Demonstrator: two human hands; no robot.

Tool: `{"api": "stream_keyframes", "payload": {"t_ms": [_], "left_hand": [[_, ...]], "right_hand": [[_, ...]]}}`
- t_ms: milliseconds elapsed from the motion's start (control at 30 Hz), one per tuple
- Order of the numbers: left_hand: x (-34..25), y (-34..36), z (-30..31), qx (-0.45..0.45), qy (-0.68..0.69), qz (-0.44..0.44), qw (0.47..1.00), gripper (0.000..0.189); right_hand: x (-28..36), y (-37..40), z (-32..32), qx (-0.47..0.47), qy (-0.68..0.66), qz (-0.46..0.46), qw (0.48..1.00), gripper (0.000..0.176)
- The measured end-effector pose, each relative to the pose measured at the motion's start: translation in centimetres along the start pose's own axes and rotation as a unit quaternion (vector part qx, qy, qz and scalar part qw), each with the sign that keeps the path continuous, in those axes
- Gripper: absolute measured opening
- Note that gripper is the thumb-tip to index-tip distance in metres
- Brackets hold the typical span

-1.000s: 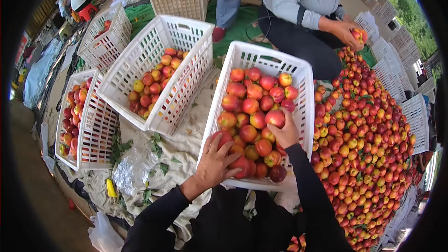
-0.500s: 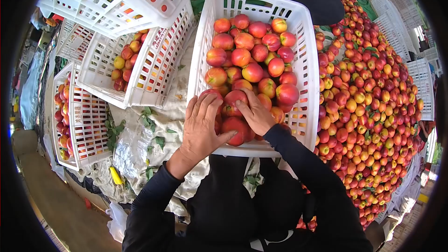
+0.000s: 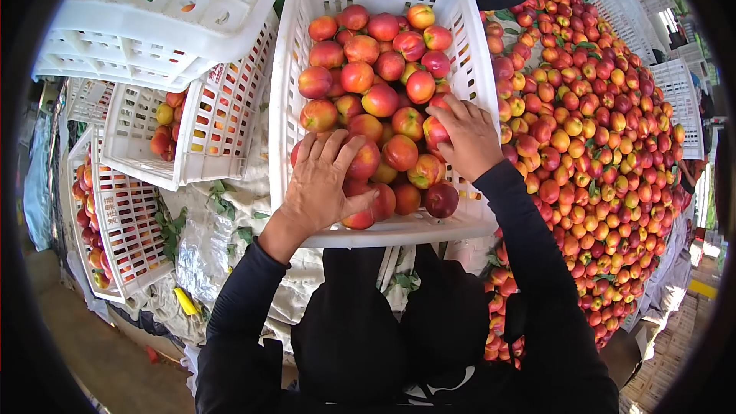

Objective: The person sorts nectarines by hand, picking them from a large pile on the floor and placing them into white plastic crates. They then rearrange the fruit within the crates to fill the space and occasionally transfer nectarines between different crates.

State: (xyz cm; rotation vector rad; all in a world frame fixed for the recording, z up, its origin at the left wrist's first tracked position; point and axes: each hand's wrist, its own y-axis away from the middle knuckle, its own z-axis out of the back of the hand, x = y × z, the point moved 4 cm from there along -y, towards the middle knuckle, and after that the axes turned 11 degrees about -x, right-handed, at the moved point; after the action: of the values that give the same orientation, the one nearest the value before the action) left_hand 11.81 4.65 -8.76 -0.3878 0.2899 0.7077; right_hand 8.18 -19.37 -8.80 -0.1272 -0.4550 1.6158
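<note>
A white slatted plastic crate [image 3: 477, 69] stands before me, holding several layers of red and yellow nectarines [image 3: 379, 100]. Over the near left part of the fruit lies my left hand [image 3: 316, 180]. Its fingers are bent and spread, with the thumb apart, touching nectarines without clearly gripping one. By the crate's right wall, my right hand [image 3: 469, 138] has its fingers curled round a red nectarine [image 3: 435, 130], partly hidden by them. A dark red nectarine [image 3: 441, 200] sits in the near right corner, beside bare crate floor.
To the right spreads a large heap of nectarines [image 3: 590, 161]. Other white crates with fruit, one [image 3: 138, 218] lower left and another [image 3: 142, 138] behind it, stand at left; an overturned-looking crate [image 3: 169, 0] rises above. Leaves and a yellow object [image 3: 185, 301] lie on the cloth.
My right hand has moved right, away from my left, and is now on a nectarine by the right wall. Fruit near my hands has shifted. The view has moved slightly.
</note>
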Motion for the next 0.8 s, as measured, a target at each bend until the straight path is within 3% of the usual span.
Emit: {"api": "stream_keyframes", "payload": {"t_ms": [67, 133, 200, 267, 333, 433, 500, 600, 667, 700, 800], "left_hand": [[0.0, -0.1, -0.1, -0.006, 0.005, -0.009, 1.000, 0.079], [-0.1, -0.3, -0.1, -0.014, 0.008, -0.016, 1.000, 0.078], [0.0, -0.1, -0.1, -0.003, 0.006, -0.015, 1.000, 0.077], [0.2, -0.1, -0.2, -0.005, 0.002, -0.009, 1.000, 0.077], [0.2, 0.1, -0.3, -0.004, 0.003, -0.009, 1.000, 0.077], [0.1, -0.1, -0.4, -0.002, 0.003, -0.012, 1.000, 0.076], [0.1, 0.0, -0.3, -0.030, 0.008, -0.029, 0.999, 0.078], [0.3, -0.1, -0.4, 0.000, 0.009, -0.006, 1.000, 0.076], [0.4, 0.0, -0.5, -0.009, 0.005, -0.010, 1.000, 0.077], [0.4, 0.2, -0.5, -0.013, 0.002, -0.015, 1.000, 0.077], [0.3, 0.1, -0.5, -0.002, 0.002, -0.009, 1.000, 0.079]], "right_hand": [[-1.7, 1.4, -2.1, 0.159, 0.046, 0.009, 0.986, 0.064], [-1.2, 1.3, -2.1, 0.170, 0.051, 0.004, 0.984, 0.071], [-0.8, 1.1, -1.1, 0.169, -0.006, -0.079, 0.982, 0.071], [0.8, 1.8, 1.2, 0.127, -0.141, -0.134, 0.973, 0.069], [2.5, 3.8, 1.8, 0.185, -0.211, -0.144, 0.949, 0.069], [5.3, 8.0, 0.0, 0.274, -0.161, -0.041, 0.947, 0.072], [5.3, 7.9, -0.3, 0.267, -0.172, -0.047, 0.947, 0.069], [4.5, 7.0, 0.3, 0.246, -0.184, -0.036, 0.951, 0.063], [3.6, 5.6, -0.1, 0.294, -0.290, -0.066, 0.908, 0.055], [3.6, 4.3, 0.3, 0.238, -0.354, -0.135, 0.894, 0.048], [4.2, 1.7, -1.4, 0.231, -0.375, -0.196, 0.876, 0.048]]}}
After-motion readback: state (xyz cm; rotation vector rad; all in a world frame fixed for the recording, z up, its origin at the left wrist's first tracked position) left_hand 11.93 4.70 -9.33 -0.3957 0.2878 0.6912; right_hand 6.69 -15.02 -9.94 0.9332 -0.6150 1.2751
